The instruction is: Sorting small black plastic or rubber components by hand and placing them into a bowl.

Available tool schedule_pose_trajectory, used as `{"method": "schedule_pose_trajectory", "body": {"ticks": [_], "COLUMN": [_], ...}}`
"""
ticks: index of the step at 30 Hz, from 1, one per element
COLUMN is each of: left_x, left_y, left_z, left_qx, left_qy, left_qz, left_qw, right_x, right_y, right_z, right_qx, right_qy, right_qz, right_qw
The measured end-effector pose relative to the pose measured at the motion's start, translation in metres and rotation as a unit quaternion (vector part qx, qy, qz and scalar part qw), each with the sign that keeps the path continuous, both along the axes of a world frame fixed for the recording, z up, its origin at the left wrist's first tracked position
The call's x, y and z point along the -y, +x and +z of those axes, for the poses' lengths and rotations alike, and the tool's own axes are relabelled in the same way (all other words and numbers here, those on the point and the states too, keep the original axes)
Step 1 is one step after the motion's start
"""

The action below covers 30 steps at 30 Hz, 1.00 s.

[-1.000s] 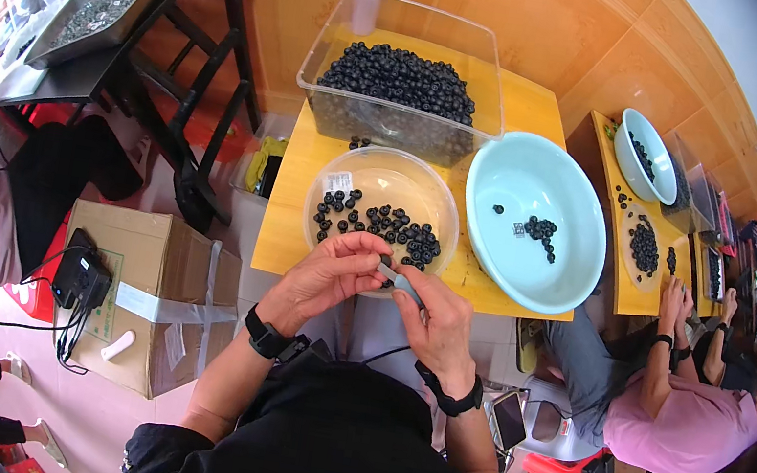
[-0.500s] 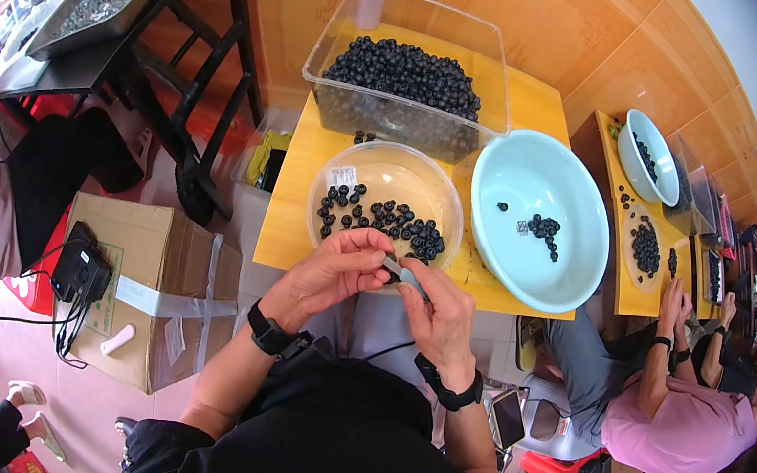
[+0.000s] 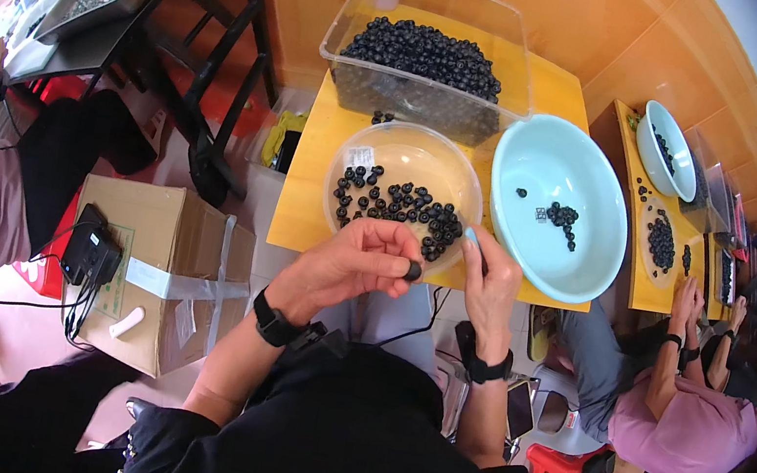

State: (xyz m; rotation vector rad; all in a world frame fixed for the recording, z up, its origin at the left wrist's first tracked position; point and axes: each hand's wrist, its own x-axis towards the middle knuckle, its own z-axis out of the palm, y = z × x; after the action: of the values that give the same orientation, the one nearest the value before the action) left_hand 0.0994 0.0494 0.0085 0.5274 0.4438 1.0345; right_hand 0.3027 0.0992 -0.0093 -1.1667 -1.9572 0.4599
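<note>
My left hand (image 3: 360,258) pinches a small black rounded piece (image 3: 414,271) between thumb and fingertips, over the table's front edge. To its right, apart from the piece, my right hand (image 3: 491,279) is closed around a small tool with a light-blue handle (image 3: 471,235); most of the tool is hidden by the fingers. Just beyond both hands is a shallow clear round tray (image 3: 392,138) with several loose black pieces (image 3: 411,204) toward its near side. A light-blue basin (image 3: 594,191) stands to the right, holding a small cluster of similar black pieces (image 3: 562,220).
A clear box (image 3: 419,104) heaped with black pieces is at the back of the yellow table (image 3: 299,194). At left stands a taped cardboard carton (image 3: 149,245) with a black device (image 3: 91,252) on it. Co-workers sit on both sides, one in a pink top (image 3: 685,424) at right.
My hands have separated: the right moved away to the right with the tool, while the left keeps a black piece. The view has shifted slightly. A dark-clothed leg has come farther in at lower left.
</note>
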Motion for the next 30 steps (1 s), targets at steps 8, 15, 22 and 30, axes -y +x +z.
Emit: {"method": "schedule_pose_trajectory", "body": {"ticks": [8,15,22,30], "left_x": [-0.01,-0.011,-0.004,0.004], "left_y": [-0.001,0.004,0.001,0.014], "left_z": [-0.019,-0.029,-0.036,-0.049], "left_qx": [0.086,0.071,-0.028,0.017], "left_qy": [-0.046,-0.019,-0.021,-0.045], "left_qz": [0.059,0.041,0.012,-0.055], "left_qw": [0.994,0.996,0.999,0.997], "right_x": [0.016,0.026,0.034,0.046], "right_y": [0.001,-0.022,-0.024,-0.01], "right_z": [0.013,0.027,0.019,0.01], "right_qx": [-0.053,-0.178,-0.231,-0.243], "right_qy": [-0.113,-0.119,-0.292,-0.371], "right_qz": [0.026,0.095,0.155,0.155], "right_qw": [0.992,0.972,0.915,0.883]}}
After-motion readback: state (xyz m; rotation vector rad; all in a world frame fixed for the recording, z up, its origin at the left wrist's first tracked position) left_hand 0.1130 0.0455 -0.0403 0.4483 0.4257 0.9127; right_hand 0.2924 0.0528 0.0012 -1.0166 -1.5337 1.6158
